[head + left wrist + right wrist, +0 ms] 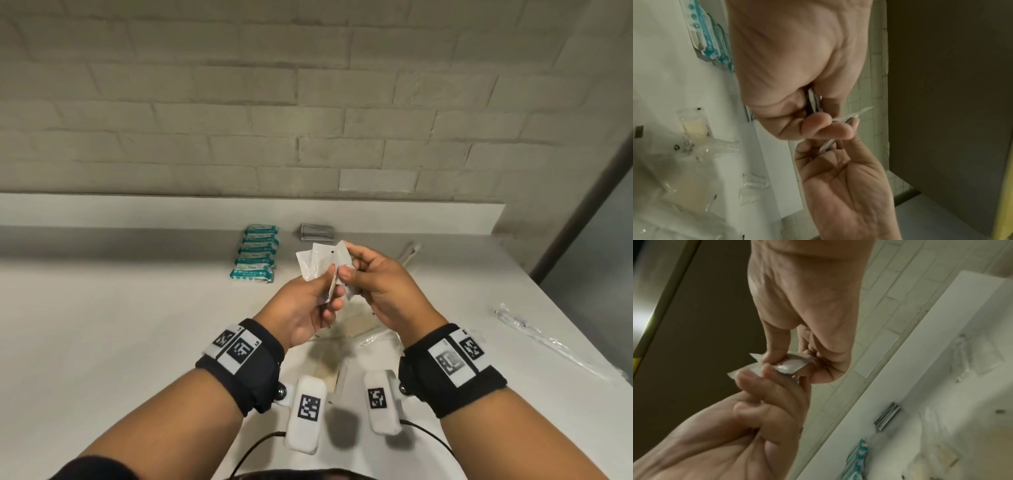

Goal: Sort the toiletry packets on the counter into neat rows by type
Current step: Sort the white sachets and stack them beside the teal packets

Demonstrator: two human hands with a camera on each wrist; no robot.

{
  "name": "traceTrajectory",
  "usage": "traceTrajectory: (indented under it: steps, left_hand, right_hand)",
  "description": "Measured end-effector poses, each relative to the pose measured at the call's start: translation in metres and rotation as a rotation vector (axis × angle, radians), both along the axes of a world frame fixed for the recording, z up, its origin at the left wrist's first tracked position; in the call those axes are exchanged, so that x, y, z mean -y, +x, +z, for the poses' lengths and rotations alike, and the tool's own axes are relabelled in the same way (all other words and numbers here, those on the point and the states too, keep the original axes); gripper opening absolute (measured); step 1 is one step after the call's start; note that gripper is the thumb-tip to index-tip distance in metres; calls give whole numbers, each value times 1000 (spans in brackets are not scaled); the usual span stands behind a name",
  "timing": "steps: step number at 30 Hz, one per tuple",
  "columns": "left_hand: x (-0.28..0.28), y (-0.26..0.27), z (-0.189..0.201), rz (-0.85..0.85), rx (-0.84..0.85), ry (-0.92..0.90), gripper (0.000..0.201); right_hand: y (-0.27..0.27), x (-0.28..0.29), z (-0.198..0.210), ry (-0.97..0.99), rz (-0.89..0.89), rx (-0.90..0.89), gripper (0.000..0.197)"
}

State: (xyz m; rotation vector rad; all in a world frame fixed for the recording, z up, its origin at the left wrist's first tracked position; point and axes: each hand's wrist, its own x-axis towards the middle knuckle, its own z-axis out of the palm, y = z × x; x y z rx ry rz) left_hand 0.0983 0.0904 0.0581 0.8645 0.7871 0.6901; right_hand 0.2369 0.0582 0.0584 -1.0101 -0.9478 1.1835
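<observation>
Fanning small white sachets [317, 262] above surface [137, 308]: left hand [310, 310] fingers clamped on bunch, right hand [371, 279] pinching one sachet, separating it. Teal packets [257, 254] already lying in row by wall, grey packet stack [317, 232] beside. Next move likely calling for laying sachets down as new row; clear wrappers [373, 337] under hands not yet sorted.
</observation>
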Motion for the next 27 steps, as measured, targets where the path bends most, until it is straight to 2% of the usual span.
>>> traceTrajectory:
  steps: [2,4,5,8,11,13,16,19,22,24,27]
  left_hand:
    - [0,-6,-1,-40,-59,34,21]
    - [-2,-12,0,-55,-101,62,21]
    - [-4,-15,0,-59,-106,69,25]
    - [-8,-26,2,-111,-58,71,37]
    - [-12,-32,1,-163,-12,95,26]
    - [-15,-33,-2,-132,14,96,27]
    - [-18,-30,-8,-69,72,86,29]
    - [-19,-26,-10,-59,100,89,31]
    - [-16,-20,-10,-100,93,82,23]
    - [-15,-19,-11,-119,84,58,20]
    - [-21,-26,-11,-116,130,-38,28]
  right_hand:
    - [-9,-1,-1,-6,-24,17,43]
    - [-15,-3,-2,-17,-90,133,19]
    - [-16,-3,-2,-26,-119,191,13]
    - [-17,-5,-1,-39,-200,300,9]
    - [-14,-8,3,-45,-290,472,6]
    - [-11,-9,6,-76,-386,511,8]
    - [0,-5,4,-126,-427,372,13]
    - [0,3,-1,-121,-313,230,11]
    - [-17,6,-7,-111,-222,156,14]
    - [-23,3,-12,-115,-288,87,14]
    - [-14,-1,-13,-122,-422,-21,17]
